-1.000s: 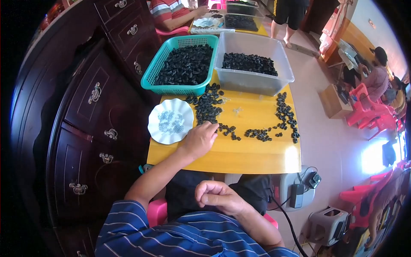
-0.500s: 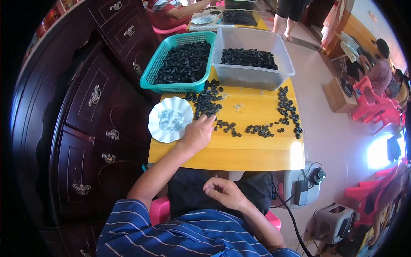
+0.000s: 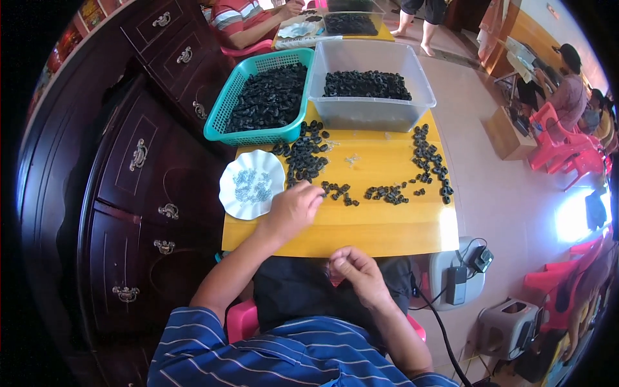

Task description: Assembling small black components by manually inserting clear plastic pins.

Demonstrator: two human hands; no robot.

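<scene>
My left hand (image 3: 294,209) is over the left part of the yellow table (image 3: 387,235), fingers curled together at the near edge of a pile of small black ring-shaped parts (image 3: 304,158). Whatever is between those fingertips is hidden. Close to its left lies a white scalloped plate (image 3: 235,208) holding many tiny clear pieces (image 3: 251,186). My right hand (image 3: 362,276) is above my lap by the table's front edge, thumb and forefinger pressed together; anything pinched there is too small to make out. Between the hands and the bins, smaller groups of black parts (image 3: 387,195) are spread across the tabletop.
A green basket (image 3: 222,132) and a clear plastic bin (image 3: 371,116), both with black parts inside, stand at the table's far side. Dark drawers (image 3: 138,155) rise on the left. A grey stool with devices and cables (image 3: 456,284) is at the right. Other people sit farther off.
My left hand has drawn back slightly from the black pile, its fingers curling in. My right hand has risen and shifted right toward the table edge. The view has shifted a little.
</scene>
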